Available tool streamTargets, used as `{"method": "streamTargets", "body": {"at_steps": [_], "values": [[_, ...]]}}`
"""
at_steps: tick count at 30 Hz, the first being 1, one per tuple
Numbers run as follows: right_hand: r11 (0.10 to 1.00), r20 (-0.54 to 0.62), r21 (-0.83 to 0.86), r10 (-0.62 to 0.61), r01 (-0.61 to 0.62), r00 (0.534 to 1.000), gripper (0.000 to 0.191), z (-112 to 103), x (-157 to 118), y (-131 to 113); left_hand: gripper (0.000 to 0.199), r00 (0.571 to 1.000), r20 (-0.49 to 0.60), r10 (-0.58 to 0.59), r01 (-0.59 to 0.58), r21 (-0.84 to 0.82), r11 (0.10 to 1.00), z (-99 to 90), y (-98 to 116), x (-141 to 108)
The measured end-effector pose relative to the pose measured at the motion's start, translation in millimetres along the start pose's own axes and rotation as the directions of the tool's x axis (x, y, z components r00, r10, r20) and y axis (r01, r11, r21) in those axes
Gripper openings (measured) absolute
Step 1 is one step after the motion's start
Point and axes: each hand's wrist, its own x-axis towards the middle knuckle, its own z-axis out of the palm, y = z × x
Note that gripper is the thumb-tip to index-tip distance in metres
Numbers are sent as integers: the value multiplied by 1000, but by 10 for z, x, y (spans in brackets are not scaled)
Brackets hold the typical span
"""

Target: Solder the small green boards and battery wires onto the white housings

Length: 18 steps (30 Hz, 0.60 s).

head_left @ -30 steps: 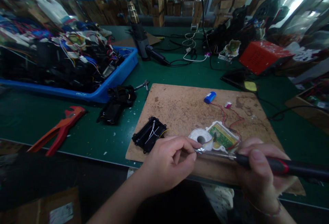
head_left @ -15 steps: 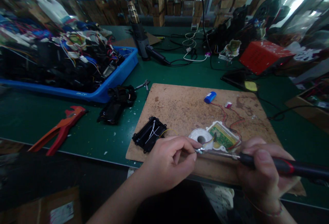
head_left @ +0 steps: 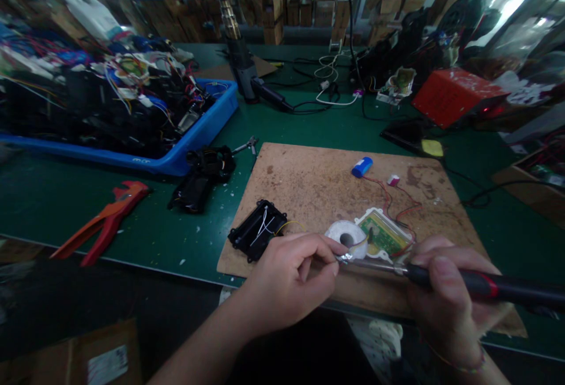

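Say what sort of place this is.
Most likely an electronics assembly or repair workshop, judging by the slim black-handled tool, probably a soldering iron, the green rectangular circuit board, and the blue plastic tray heaped with wired parts.

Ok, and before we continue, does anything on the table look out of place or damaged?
Yes. The orange-red tool lies with its handle ends past the front edge of the green table, so it might get knocked off. The wooden board has dark stains, perhaps only wear.
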Motion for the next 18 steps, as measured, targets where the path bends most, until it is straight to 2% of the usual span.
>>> {"method": "streamTargets", "body": {"at_steps": [18], "values": [[999,-52,38,-3,4,999,25,36,36,-12,13,999,-18,26,-26,20,999,-8,30,16]]}}
